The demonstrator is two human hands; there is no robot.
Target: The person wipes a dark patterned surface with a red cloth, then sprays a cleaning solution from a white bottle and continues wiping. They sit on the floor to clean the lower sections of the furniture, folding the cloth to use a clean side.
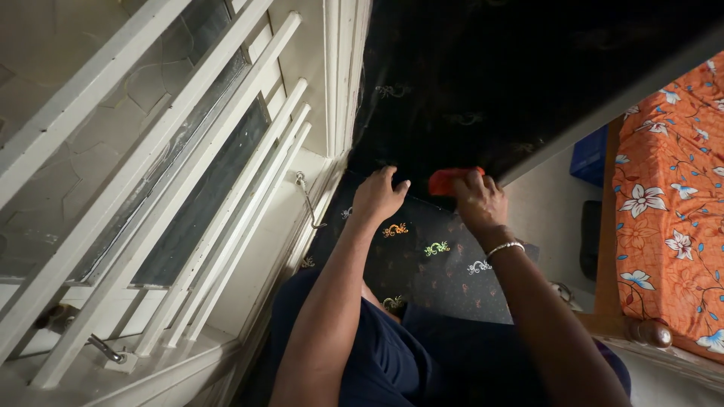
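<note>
**Gripping a red object against black patterned cloth**

Looking straight down here, and the biggest thing in view is the black cloth [483, 83], a dark sheet that fills the top of the picture and runs down under both hands. It is dotted with small curly motifs in orange, green and white; I count roughly eight that show clearly, most of them low near the knees. To the left stands one white window frame [188, 181] with slanted bars, and two metal hooks hang on it, one mid-frame and one at the bottom corner. Off to the right lies one orange bedspread [667, 196] printed with white flowers, with a blue crate [590, 154] just beyond its top edge.

Now the two hands. The right hand [477, 202] is curled tight around one small red object [446, 181], which sits at the lower edge of the hanging cloth, right between the hands; only its left end pokes out past the fingers, so I cannot tell what it is. One silver bangle [504, 247] rings that wrist. The left hand [377, 197] holds nothing: fingers loosely bent, resting on the cloth just beside the red object, not touching it.
</note>
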